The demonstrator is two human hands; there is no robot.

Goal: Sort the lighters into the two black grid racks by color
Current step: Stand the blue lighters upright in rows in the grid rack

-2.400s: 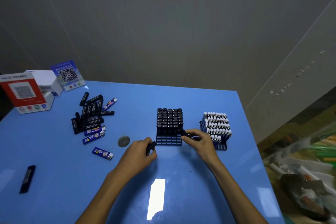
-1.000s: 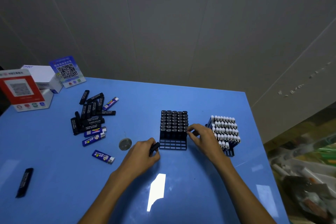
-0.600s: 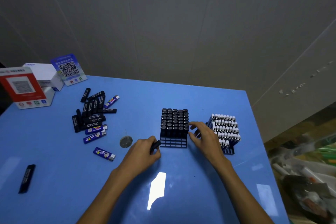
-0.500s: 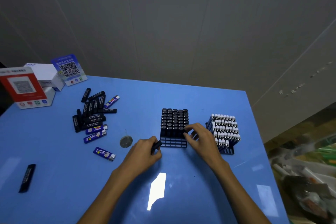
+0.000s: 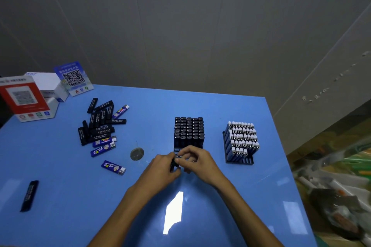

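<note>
- A black lighter (image 5: 174, 163) sat between both hands just in front of the rack of black lighters (image 5: 188, 133), near the middle of the blue table (image 5: 210, 106).
- The left hand (image 5: 160, 168) was curled round it, and the right hand (image 5: 197, 159) pinched its upper end with thumb and fingertips.
- It looked like a hand-over: the lighter was passing to the right hand for slotting into the black rack.
- The next move probably called for standing it upright and lowering it into a free cell in the front rows, without knocking its neighbours.
- There were two racks; the second rack (image 5: 240, 144), to the right and well apart from the hands, held blue lighters with white caps.
- Both racks seemed nearly full, with a few empty cells at the front.
- A loose pile of black lighters (image 5: 100, 124) lay to the left, too overlapped to count exactly.
- Four blue lighters lay loose: one at the pile's far edge (image 5: 120, 111), two at its near edge (image 5: 103, 145), one alone (image 5: 113, 167).
- One stray black lighter (image 5: 29, 195) lay near the left edge.
</note>
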